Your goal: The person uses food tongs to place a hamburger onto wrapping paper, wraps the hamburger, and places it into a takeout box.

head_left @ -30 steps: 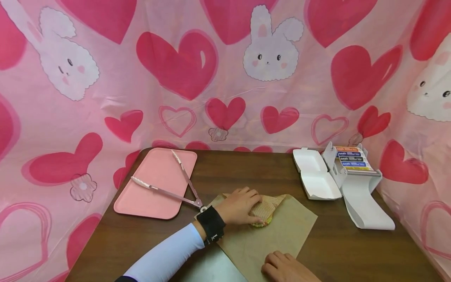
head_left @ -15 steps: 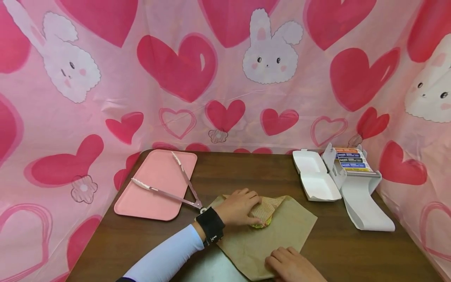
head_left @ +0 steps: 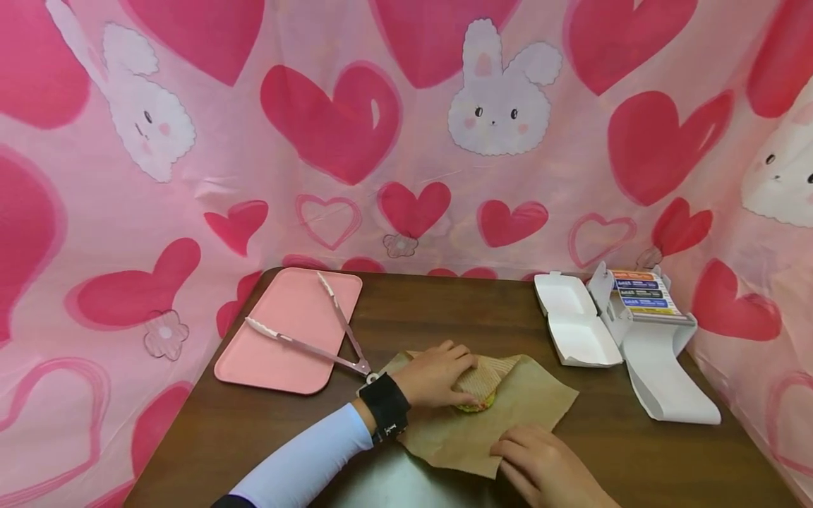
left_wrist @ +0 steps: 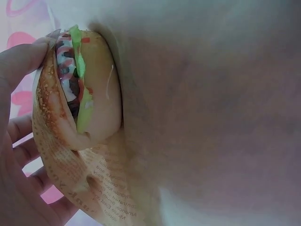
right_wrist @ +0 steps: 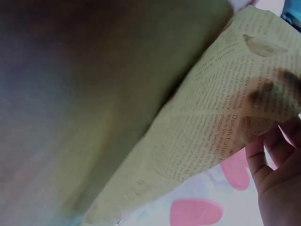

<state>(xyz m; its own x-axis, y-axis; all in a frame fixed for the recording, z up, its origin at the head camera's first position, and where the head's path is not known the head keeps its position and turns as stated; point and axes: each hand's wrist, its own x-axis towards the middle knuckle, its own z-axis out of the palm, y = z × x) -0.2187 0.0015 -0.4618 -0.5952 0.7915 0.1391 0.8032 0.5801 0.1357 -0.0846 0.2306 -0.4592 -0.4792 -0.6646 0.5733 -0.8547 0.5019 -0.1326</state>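
Left of centre we see tongs (head_left: 311, 349) partly over a pink tray (head_left: 273, 360); at right, an open white box (head_left: 583, 341) beside a dispenser (head_left: 644, 302); above, a heart-printed backdrop (head_left: 419, 162).

Head view: paper (head_left: 447, 446) mostly hides the burger (head_left: 478, 405); 1 sleeved forearm (head_left: 305, 455) is cut off.

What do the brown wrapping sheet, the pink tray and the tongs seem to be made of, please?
Brown wrapping sheet: thin, matte paper, by its creases and printed text.
Pink tray: probably smooth plastic, by its even colour and rounded corners.
Tongs: perhaps metal, by their slim arms with a slight sheen; the material of the whitish tips is unclear.
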